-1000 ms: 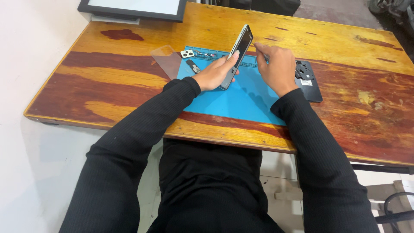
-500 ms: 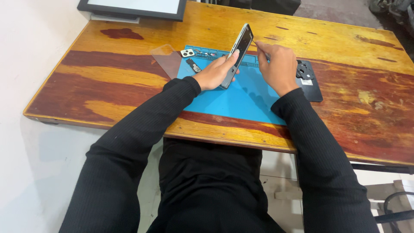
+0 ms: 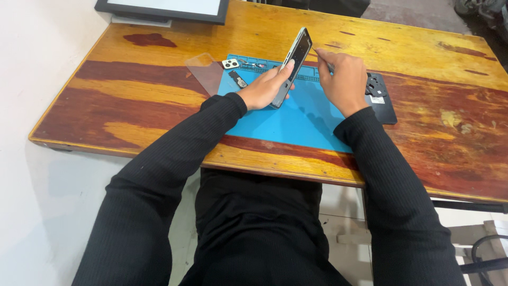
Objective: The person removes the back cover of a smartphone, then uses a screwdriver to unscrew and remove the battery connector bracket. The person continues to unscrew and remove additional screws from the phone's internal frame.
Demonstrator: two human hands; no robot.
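Note:
My left hand (image 3: pixel 266 87) grips a dark smartphone (image 3: pixel 295 59), propped on its lower end and tilted up over the blue work mat (image 3: pixel 296 119). My right hand (image 3: pixel 344 79) is closed around a thin metal tool (image 3: pixel 321 57) whose tip points at the phone's upper edge. Whether the tip touches the phone is too small to tell. Both arms are in black sleeves.
A black phone part (image 3: pixel 381 95) lies on the mat's right side, behind my right hand. Small parts (image 3: pixel 231 64) and a clear sheet (image 3: pixel 207 71) sit at the mat's far left. A dark-framed screen (image 3: pixel 164 8) stands at the wooden table's (image 3: pixel 148 106) back edge.

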